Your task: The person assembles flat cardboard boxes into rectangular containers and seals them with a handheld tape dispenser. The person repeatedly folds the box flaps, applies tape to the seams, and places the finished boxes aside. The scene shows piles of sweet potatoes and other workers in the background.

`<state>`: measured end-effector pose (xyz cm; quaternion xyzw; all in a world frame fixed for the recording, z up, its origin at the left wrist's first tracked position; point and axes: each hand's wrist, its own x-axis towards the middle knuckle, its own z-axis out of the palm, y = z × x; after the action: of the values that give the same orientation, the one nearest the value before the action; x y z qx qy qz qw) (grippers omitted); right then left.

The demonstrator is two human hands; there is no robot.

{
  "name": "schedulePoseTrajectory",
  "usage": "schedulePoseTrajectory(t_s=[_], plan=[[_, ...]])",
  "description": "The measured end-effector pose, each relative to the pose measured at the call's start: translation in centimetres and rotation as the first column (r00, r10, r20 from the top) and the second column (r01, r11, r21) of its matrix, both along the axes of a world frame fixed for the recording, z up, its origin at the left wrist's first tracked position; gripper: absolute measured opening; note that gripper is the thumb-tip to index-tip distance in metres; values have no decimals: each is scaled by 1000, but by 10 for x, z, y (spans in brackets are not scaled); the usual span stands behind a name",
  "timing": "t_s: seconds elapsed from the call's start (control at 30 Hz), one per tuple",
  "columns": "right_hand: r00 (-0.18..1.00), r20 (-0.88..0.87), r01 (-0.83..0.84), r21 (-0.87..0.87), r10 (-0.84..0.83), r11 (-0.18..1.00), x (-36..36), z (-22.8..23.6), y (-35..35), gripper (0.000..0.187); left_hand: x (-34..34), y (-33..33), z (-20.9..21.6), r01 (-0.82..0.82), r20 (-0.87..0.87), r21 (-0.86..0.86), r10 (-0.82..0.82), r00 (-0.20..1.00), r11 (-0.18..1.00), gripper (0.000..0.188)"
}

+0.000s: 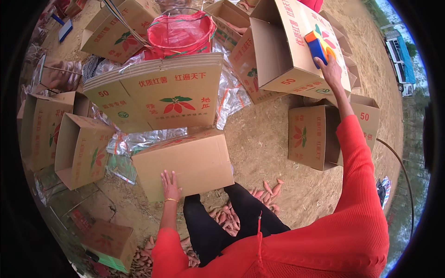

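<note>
the plain cardboard box (pixel 185 162) sits on the dirt just in front of the person's knees, its blank brown side up. the left hand (pixel 170 185) lies flat on the near face of this box, fingers spread apart and gripping nothing, a thin bangle at the wrist. the right hand (pixel 330 68) is raised well beyond and to the right of this box, its fingers clamped on a blue and orange tape dispenser (pixel 318 46), which presses against the printed side of an open carton (pixel 282 46) tipped with its mouth toward the left.

directly behind the plain box a stack of flattened cartons (pixel 157 95) leans upright, with clear plastic bags (pixel 229 95) crumpled around it. behind that stack stands a red mesh basket (pixel 181 32). left of the plain box an open carton on its side (pixel 81 153) shows its empty inside. to the right of the plain box another printed carton (pixel 313 136) stands on the straw-strewn ground. near the box's right corner, beside the person's black trousers, reddish sweet potatoes (pixel 269 190) lie scattered in the dirt. far to the right, at the rim, a blue truck (pixel 401 60) is parked.
</note>
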<state>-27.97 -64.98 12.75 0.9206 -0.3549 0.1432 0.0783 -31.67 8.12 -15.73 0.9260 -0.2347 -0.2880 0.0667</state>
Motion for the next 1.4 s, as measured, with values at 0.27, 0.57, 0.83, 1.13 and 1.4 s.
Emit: schedulePoseTrajectory(t_s=[0.27,0.57,0.83,1.13,1.4], plan=[[977,-167,170,251,-130,953,34,21,-5,65,-1,8,9,-54,0,-90,55,999,994,99],[910,407,-273,727,-75,630,-24,56,298,41,-11,21,-10,-63,55,-102,69,996,993,100],[966,226,-181,938,-125,297,-22,51,461,47,-17,12,-33,-20,215,-35,27,976,999,94],[986,150,-162,958,67,239,18,53,523,35,-13,6,-18,-71,124,-52,77,989,996,56],[889,-33,-74,974,458,213,46,24,568,46,-8,14,-9,-208,65,-307,239,969,928,51]])
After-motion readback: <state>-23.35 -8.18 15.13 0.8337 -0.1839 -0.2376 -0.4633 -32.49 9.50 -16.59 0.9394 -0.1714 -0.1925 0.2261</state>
